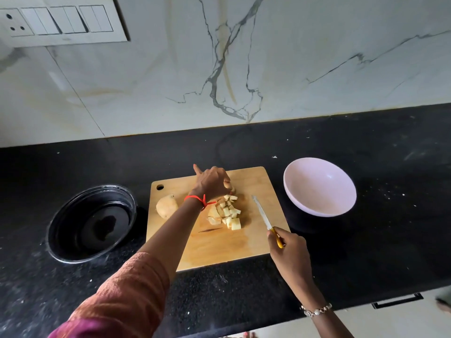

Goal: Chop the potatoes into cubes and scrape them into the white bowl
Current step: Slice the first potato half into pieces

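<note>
The potato cubes (229, 212) lie piled mid-way across the cutting board (219, 250), with a whole potato (166, 206) uncut at the left. The white bowl (319, 189), to the right, holds nothing. The left hand (212, 182) curls on a potato piece (233, 190) at the pile's far end; the right hand (286, 242) grips the knife (262, 212). Chopping looks about half done, scraping not begun.

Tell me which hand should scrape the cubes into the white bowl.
Right: the right hand holds the knife, between the cubes and the white bowl; the left hand has no tool.
</note>
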